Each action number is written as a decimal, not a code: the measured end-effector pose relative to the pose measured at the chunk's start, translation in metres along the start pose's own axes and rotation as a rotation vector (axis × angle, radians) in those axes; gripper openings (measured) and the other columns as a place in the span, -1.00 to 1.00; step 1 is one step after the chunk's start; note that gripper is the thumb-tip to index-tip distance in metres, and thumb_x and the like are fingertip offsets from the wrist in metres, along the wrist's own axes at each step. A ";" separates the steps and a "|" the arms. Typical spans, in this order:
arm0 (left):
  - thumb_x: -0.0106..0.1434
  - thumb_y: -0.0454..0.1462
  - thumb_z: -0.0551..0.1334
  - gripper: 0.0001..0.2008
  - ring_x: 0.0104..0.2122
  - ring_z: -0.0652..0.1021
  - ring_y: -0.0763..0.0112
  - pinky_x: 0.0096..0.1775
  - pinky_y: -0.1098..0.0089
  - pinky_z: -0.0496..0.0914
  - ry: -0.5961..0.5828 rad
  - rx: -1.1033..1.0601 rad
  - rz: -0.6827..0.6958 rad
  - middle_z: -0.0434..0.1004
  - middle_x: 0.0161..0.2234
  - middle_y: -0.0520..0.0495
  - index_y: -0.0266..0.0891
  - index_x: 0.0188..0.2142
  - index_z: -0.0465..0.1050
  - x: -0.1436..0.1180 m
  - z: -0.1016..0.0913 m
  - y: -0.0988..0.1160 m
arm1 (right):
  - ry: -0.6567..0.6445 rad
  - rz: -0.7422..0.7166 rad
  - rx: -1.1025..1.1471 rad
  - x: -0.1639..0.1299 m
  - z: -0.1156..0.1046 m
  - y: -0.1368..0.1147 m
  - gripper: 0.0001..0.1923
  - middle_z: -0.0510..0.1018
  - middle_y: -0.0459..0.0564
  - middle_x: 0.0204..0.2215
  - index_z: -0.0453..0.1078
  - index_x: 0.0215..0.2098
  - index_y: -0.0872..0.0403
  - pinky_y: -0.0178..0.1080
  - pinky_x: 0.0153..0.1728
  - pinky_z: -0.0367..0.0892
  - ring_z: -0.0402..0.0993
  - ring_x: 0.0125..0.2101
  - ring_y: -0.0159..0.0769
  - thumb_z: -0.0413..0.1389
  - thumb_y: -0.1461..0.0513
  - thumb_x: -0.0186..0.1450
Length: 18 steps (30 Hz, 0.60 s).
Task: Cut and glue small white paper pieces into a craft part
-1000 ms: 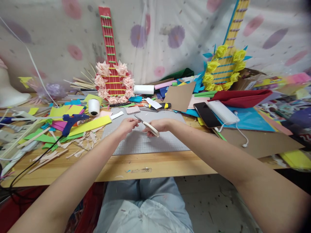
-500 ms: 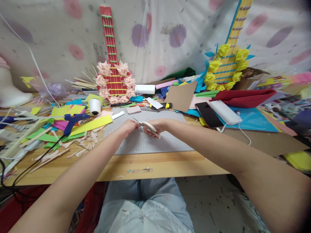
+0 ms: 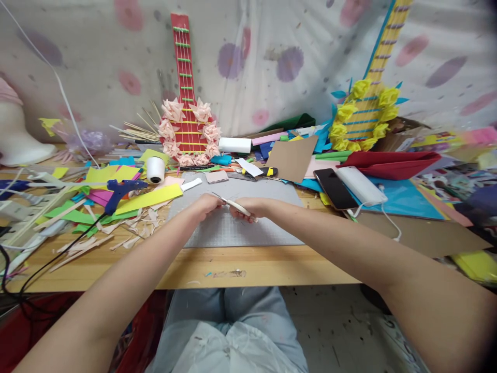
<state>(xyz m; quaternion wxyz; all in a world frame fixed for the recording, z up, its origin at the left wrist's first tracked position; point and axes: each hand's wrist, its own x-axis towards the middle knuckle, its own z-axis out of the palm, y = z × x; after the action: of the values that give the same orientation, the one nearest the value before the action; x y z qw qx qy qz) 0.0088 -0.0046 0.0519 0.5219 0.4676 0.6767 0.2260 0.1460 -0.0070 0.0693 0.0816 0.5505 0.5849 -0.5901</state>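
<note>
White-handled scissors (image 3: 241,208) are in my right hand (image 3: 252,208), whose fingers are wrapped round the handles. Their blades point left, reaching my left hand (image 3: 210,205). The left fingers are pinched together beside the blades; whatever they hold is too small or hidden to name. Both hands are over a grey cutting mat (image 3: 217,235) on the wooden table. A small stack of pale pink paper pieces (image 3: 216,177) lies on the mat just beyond my left hand.
A blue glue gun (image 3: 118,194) lies at left among paper scraps. Red (image 3: 188,137) and yellow (image 3: 361,122) paper guitars with flowers stand at the back. A yellow-black utility knife (image 3: 267,171) lies behind the mat. A phone (image 3: 334,189) and white power bank (image 3: 362,185) are at right.
The scissors have turned in my right hand, so the handles now show edge-on instead of as an open loop. My hands stay close together; the view has shifted slightly.
</note>
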 end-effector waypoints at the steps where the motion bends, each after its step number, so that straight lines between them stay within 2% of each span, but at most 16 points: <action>1: -0.05 -0.40 0.18 -0.95 -0.75 0.11 0.66 -0.67 0.51 -0.12 -0.006 -0.005 -0.003 0.21 -0.70 0.07 -0.34 -0.60 0.35 0.000 0.000 0.000 | 0.008 0.004 -0.001 0.000 0.001 0.000 -0.84 0.06 -0.23 -0.81 -0.02 -0.65 0.08 -0.43 -0.83 -0.07 -0.04 -0.83 -0.55 -0.06 0.32 -0.03; 11: -0.06 -0.42 0.16 -0.89 -0.75 0.04 0.67 -0.66 0.52 -0.17 -0.050 -0.057 -0.059 0.13 -0.75 0.09 -0.32 -0.65 0.26 -0.001 -0.001 -0.001 | 0.094 0.016 -0.115 0.011 0.006 0.002 -0.85 0.05 -0.22 -0.82 0.02 -0.65 0.08 -0.41 -0.83 -0.06 -0.01 -0.84 -0.52 -0.03 0.28 -0.03; 18: -0.04 -0.44 0.13 -0.86 -0.76 0.02 0.68 -0.66 0.53 -0.18 -0.050 -0.032 -0.071 0.08 -0.77 0.12 -0.32 -0.67 0.22 -0.001 -0.001 0.000 | 0.087 0.049 -0.122 0.009 0.006 0.000 -0.82 0.03 -0.24 -0.83 0.03 -0.64 0.09 -0.42 -0.82 -0.07 -0.01 -0.85 -0.53 0.01 0.24 -0.02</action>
<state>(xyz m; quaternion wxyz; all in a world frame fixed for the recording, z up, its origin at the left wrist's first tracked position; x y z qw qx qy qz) 0.0081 -0.0050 0.0530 0.5539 0.4403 0.6759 0.2062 0.1392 -0.0072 0.0604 0.1038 0.5840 0.6089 -0.5267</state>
